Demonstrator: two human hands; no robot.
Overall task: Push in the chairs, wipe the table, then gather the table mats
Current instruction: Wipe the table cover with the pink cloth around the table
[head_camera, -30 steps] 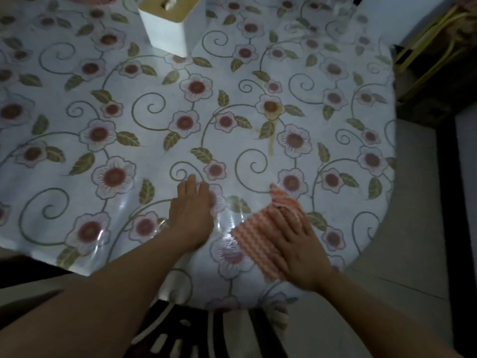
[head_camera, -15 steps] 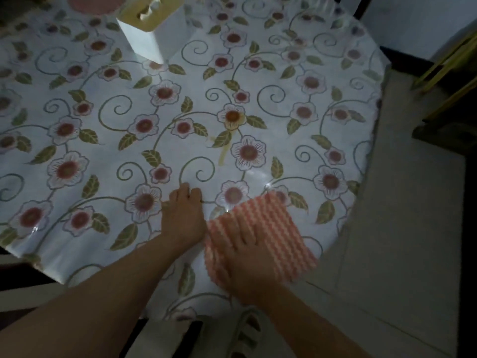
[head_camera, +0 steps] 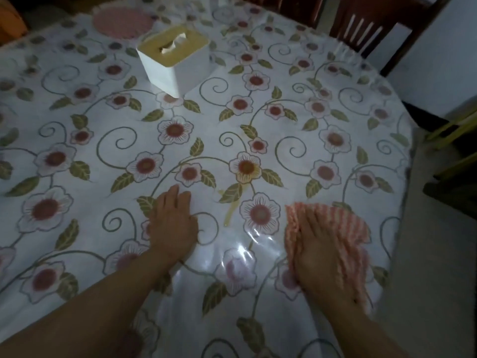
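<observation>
I am looking down at a round table (head_camera: 77, 156) covered with a glossy cloth printed with red flowers, green leaves and curling stems. Far back on the left lies a round pink table mat (head_camera: 122, 20), flat on the cloth. Just beside it, nearer to me, stands a white tissue box (head_camera: 174, 59) with a tan top and a tissue poking out of the slot. In front of me, left of centre, my left hand (head_camera: 171, 223) rests flat on the cloth, palm down, fingers straight and together, holding nothing. Between my hands a yellowish streak (head_camera: 229, 211) runs down the cloth. On the right, near the table's edge, my right hand (head_camera: 318, 250) presses flat on a pink-and-white striped cleaning cloth (head_camera: 346, 223), fingers spread over it, not curled around it. Behind the table at the far right stands a dark wooden chair (head_camera: 366, 24).
</observation>
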